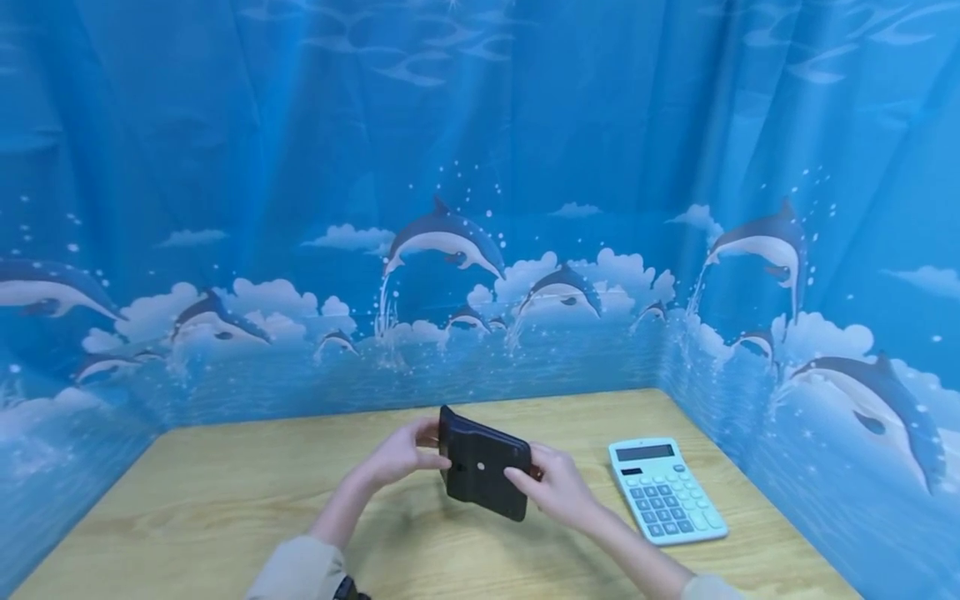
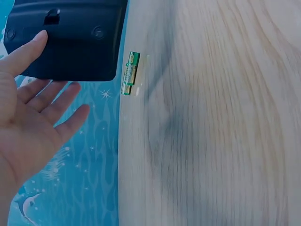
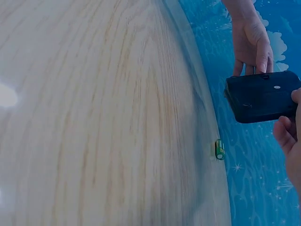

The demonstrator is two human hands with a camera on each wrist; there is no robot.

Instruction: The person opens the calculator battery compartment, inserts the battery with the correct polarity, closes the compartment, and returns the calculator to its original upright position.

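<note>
The left hand (image 1: 397, 457) and right hand (image 1: 557, 489) pinch opposite ends of a black rectangular plastic device (image 1: 491, 479) between thumb and fingers, above the wood-grain table (image 1: 225, 492). Green-gold cylindrical batteries (image 2: 133, 68) lie near the table's edge.

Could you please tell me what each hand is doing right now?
Left hand: holding the black device, thumb against its back.
Right hand: holding the same device's opposite end.

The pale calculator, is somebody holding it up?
No, the pale calculator lies on the wooden table, while the left hand and right hand hold the black device.
</note>
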